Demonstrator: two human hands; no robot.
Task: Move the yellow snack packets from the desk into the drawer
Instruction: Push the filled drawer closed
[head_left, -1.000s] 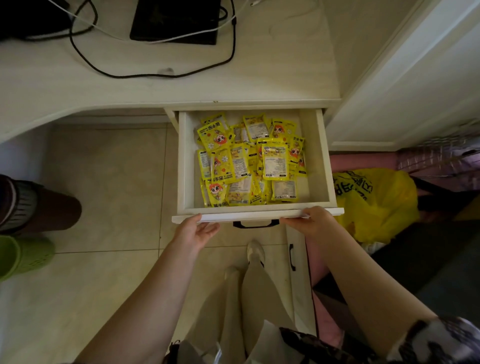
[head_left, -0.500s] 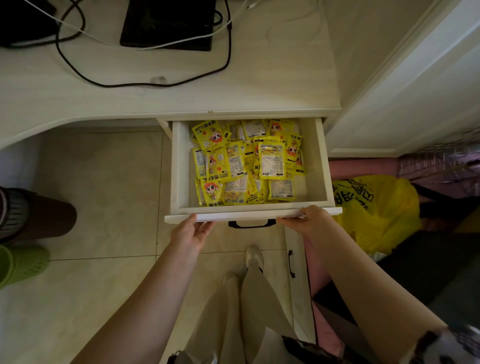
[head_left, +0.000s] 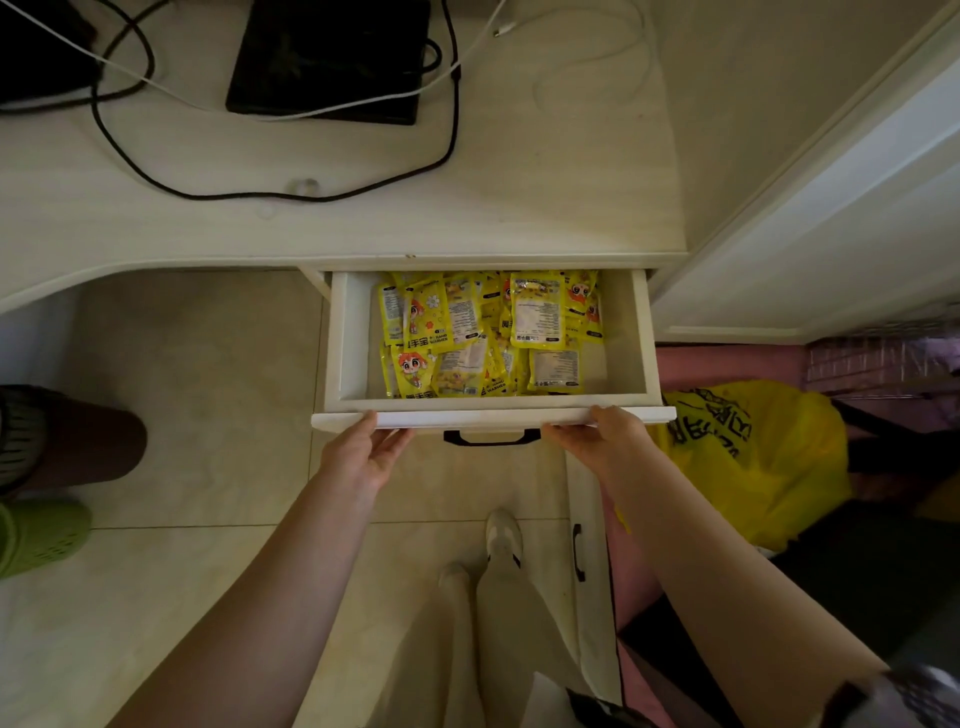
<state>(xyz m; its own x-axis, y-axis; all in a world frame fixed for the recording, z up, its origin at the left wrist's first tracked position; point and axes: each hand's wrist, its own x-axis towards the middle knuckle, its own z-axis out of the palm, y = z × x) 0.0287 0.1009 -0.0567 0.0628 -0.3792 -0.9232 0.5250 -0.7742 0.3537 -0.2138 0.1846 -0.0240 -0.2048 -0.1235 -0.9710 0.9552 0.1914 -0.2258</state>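
Nearly done: yellow snack packets (head_left: 488, 332) all lie piled in the drawer (head_left: 493, 417), none visible on the desk (head_left: 519, 197). Left hand (head_left: 363, 457) and right hand (head_left: 602, 441) press flat, straight fingers on drawer front; only closing left.

One drawer (head_left: 491, 417), partly open, holds a heap of yellow snack packets (head_left: 488, 332); they overlap too much for an exact count, but more than a dozen show. One black handle (head_left: 491, 439) sits on the drawer front. Two hands press that front: one left hand (head_left: 363, 454) and one right hand (head_left: 605, 441). The table (head_left: 519, 208) carries one black flat device (head_left: 327, 57), one black cable (head_left: 270, 195) and one white cable (head_left: 467, 52). On the floor: one yellow plastic bag (head_left: 769, 467), one green bin (head_left: 36, 540), one dark bin (head_left: 62, 436) and one white shoe (head_left: 503, 535).
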